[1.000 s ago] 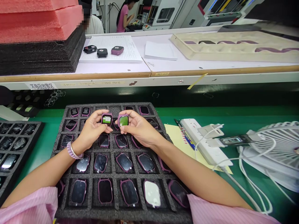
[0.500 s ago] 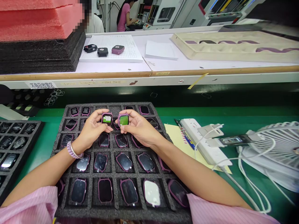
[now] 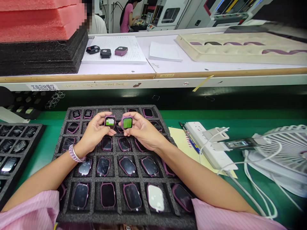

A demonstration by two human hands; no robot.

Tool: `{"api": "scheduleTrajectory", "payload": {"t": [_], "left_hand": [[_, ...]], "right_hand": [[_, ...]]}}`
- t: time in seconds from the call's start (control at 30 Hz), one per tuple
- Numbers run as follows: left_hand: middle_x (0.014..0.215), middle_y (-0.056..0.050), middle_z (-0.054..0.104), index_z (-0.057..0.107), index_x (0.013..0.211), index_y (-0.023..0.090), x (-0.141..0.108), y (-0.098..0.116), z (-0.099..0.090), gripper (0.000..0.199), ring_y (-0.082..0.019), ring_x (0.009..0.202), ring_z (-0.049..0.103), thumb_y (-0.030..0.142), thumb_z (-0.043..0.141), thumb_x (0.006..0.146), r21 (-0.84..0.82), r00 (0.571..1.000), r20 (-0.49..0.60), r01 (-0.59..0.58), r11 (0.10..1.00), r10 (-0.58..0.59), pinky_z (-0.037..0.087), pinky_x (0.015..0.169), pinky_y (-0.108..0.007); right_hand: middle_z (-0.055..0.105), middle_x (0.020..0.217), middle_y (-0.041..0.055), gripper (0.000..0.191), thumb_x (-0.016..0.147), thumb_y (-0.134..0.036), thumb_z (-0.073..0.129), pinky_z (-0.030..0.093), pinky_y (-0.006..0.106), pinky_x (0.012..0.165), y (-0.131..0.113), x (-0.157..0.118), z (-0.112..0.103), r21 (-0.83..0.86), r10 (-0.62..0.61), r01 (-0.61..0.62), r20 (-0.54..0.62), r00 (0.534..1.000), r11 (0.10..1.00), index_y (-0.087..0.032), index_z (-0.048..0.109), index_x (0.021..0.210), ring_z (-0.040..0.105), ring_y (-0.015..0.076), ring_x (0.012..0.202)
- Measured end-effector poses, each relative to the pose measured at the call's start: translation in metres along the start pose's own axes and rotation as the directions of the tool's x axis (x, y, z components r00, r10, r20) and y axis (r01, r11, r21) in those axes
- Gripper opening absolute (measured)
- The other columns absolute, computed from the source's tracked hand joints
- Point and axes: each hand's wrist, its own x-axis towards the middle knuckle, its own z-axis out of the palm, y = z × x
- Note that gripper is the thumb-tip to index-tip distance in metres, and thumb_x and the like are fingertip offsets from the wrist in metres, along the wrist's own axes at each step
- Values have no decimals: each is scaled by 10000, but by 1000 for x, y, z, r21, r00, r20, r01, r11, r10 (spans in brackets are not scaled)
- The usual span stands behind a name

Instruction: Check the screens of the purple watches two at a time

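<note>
My left hand [image 3: 97,129] is closed on a purple-framed watch [image 3: 110,122] whose lit screen shows green with white lines. In my right hand [image 3: 141,129] is a second purple-framed watch [image 3: 127,123] with a green screen, pinched between thumb and fingers. The two watches are held side by side, slightly apart, above a dark foam tray [image 3: 116,180]. Purple-framed watches lie in the tray's compartments, most with dark screens; one near the front has a white face [image 3: 155,198]. Two at the back left show white text.
Another foam tray [image 3: 14,172] of dark watches is at left. To the right are a power strip [image 3: 208,143], white cables and a fan [image 3: 285,153]. On the shelf, foam blocks [image 3: 40,54], three watches on paper and a cream tray [image 3: 199,54]. People are beyond.
Both hands and the two held watches stay almost where they were. My right thumb has shifted slightly lower, showing more of the right watch's screen.
</note>
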Motion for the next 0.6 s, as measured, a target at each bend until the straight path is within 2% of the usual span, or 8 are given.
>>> {"api": "scheduleTrajectory", "payload": {"t": [0.1, 0.3, 0.6], "left_hand": [[1082, -50, 651, 541, 1210, 186, 0, 1, 0, 488, -142, 706, 719, 166, 665, 739, -19, 1000, -7, 20, 1000, -20, 615, 693, -253], [935, -29, 645, 576, 1192, 184, 1, 2, -1, 376, -173, 705, 726, 260, 617, 827, -89, 998, -15, 67, 994, -69, 630, 686, -286], [855, -25, 632, 589, 1137, 170, 2, 1, -1, 305, -164, 620, 699, 311, 601, 867, -59, 995, -89, 36, 998, -41, 592, 583, -257]], "right_hand": [[679, 941, 22, 491, 700, -217, 820, 485, 255, 609, 0, 0, 0, -19, 4, -4, -13, 1000, 1000, -206, 562, 1117, 596, 131, 642], [685, 844, 29, 523, 761, -532, 869, 442, 231, 513, 1, 2, -2, -2, 55, -55, -49, 997, 998, -190, 583, 1034, 563, 118, 550], [713, 859, 55, 557, 776, -623, 841, 451, 235, 504, -1, 2, -2, 72, 68, -65, -40, 997, 995, -197, 600, 1041, 595, 139, 539]]}}
